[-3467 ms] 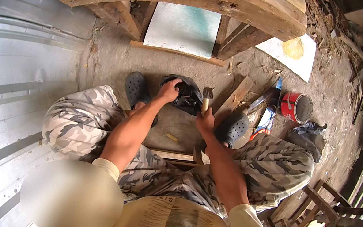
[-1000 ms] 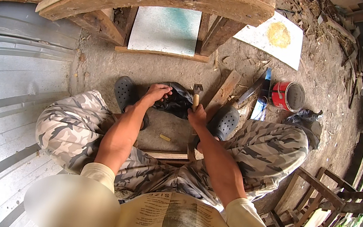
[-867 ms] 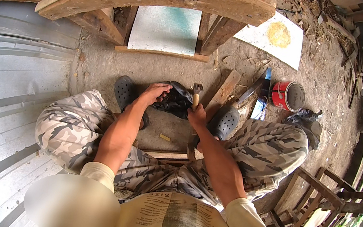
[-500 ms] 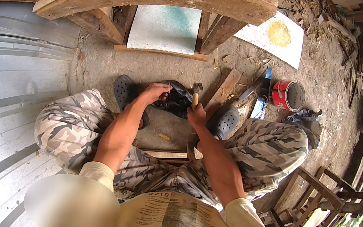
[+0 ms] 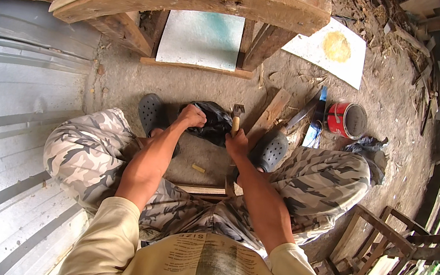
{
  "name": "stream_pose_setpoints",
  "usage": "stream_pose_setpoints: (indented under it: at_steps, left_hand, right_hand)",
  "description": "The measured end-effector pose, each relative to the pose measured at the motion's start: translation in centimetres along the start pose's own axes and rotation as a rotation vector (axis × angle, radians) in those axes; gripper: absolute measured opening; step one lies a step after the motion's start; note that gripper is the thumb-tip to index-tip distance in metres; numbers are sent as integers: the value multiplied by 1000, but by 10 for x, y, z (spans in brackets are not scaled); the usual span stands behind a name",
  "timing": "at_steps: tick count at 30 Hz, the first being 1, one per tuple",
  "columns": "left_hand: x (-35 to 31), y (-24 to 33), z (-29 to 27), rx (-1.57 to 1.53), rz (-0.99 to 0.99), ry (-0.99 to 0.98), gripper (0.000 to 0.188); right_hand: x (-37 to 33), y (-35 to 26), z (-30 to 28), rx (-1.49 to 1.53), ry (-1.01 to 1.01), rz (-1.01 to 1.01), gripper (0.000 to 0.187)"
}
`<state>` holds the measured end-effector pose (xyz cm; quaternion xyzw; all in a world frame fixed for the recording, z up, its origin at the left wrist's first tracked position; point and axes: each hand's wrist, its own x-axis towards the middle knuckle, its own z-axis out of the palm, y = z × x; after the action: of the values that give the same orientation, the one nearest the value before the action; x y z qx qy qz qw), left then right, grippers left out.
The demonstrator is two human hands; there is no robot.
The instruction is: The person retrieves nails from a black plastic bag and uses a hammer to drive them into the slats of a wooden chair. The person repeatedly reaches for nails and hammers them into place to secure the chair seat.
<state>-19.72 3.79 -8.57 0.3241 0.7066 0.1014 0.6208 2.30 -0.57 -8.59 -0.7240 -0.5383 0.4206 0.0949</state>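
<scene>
In my right hand (image 5: 237, 143) is a hammer (image 5: 236, 123). I hold it upright by its light wooden handle, its dark metal head pointing away from me. My left hand (image 5: 193, 116) is closed in a pinch over the left edge of a black plastic bag (image 5: 216, 126) on the ground between my feet. What the left fingers hold is too small to make out. To the right of the hammer lies a wooden plank (image 5: 268, 116), partly behind my right shoe (image 5: 272, 151).
A heavy wooden bench frame (image 5: 195, 2) stands ahead. A red can (image 5: 347, 120), a long flat blade (image 5: 303, 111) and a blue strip (image 5: 321, 104) lie to the right. Corrugated metal sheet (image 5: 18, 105) lines the left. A wooden chair frame (image 5: 383, 232) stands at lower right.
My left hand has shifted slightly right and down over the bag. The thin pale sliver that stuck up from its fingers no longer shows. My right hand and the hammer are almost still.
</scene>
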Motion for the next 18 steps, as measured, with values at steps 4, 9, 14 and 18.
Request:
stream_pose_setpoints:
  at_steps: [4,9,14,18]
  left_hand:
    - [-16,23,-3,-382,35,-171,25]
    - [-34,44,-8,-650,112,-168,26]
    - [-57,73,-2,-719,200,-101,26]
    - [-68,87,2,-736,278,-88,27]
  right_hand:
    - [-2,-4,-1,-22,162,-82,37]
    - [1,-47,-29,211,25,-160,33]
    - [4,-85,-45,702,-90,-169,24]
    - [2,-106,-59,764,-66,-136,25]
